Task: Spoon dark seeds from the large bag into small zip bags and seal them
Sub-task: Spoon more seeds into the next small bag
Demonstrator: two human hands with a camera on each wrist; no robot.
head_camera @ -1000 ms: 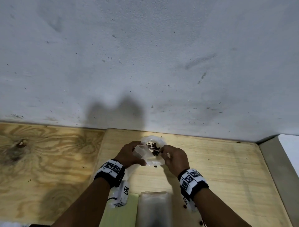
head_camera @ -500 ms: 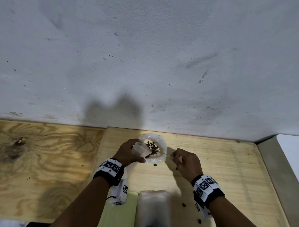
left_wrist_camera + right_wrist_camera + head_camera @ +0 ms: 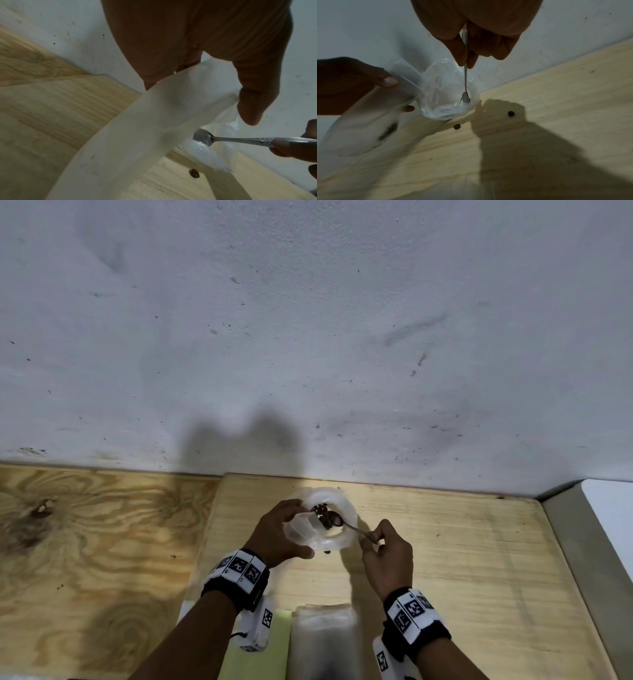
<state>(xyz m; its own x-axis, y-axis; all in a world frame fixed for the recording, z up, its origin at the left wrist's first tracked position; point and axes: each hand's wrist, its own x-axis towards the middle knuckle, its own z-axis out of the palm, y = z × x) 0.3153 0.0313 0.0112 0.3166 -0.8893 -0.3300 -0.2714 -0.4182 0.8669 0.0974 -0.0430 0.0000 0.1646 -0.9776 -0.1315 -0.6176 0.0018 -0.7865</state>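
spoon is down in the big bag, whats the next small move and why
Probably lift the spoon with its seeds and tip it into the small zip bag. The right hand has the bowl down among the seeds in the large bag, and the left hand holds the small bag's mouth open beside it.

Spoon (image 3: 337, 522) in large bag (image 3: 342, 537); small bag (image 3: 301, 529) apparently left.

I see a pale wooden board (image 3: 462, 559) lying on a darker plywood table (image 3: 85, 542), both butted against a scuffed white wall (image 3: 308, 320). A yellow-green sheet (image 3: 260, 662) lies at the board's near edge.
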